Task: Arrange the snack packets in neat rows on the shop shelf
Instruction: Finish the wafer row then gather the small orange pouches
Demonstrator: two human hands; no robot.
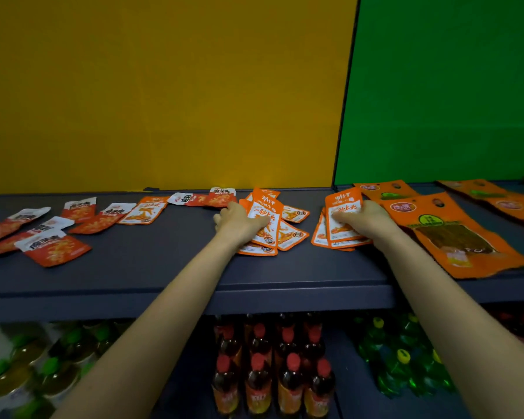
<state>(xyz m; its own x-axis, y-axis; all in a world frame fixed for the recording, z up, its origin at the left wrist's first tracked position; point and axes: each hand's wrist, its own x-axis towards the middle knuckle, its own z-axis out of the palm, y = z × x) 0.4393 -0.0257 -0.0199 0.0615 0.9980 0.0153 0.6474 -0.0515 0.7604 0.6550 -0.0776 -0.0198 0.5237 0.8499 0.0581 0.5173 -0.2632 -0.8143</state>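
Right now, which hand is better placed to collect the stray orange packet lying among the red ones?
Left. The left hand rests on the loose orange pile, nearer the stray orange packet. The right hand is farther away, its fingers already gripping the orange stack.

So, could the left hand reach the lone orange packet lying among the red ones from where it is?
Probably yes: the orange packet lies uncovered, with bare shelf between it and the left hand.

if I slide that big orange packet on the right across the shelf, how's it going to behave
The big orange packet lies flat and thin, so it will probably flex and feel light. Its glossy film on the smooth shelf suggests it slides easily. Its near corner reaches the shelf's front edge, so a push forward could tip it off.
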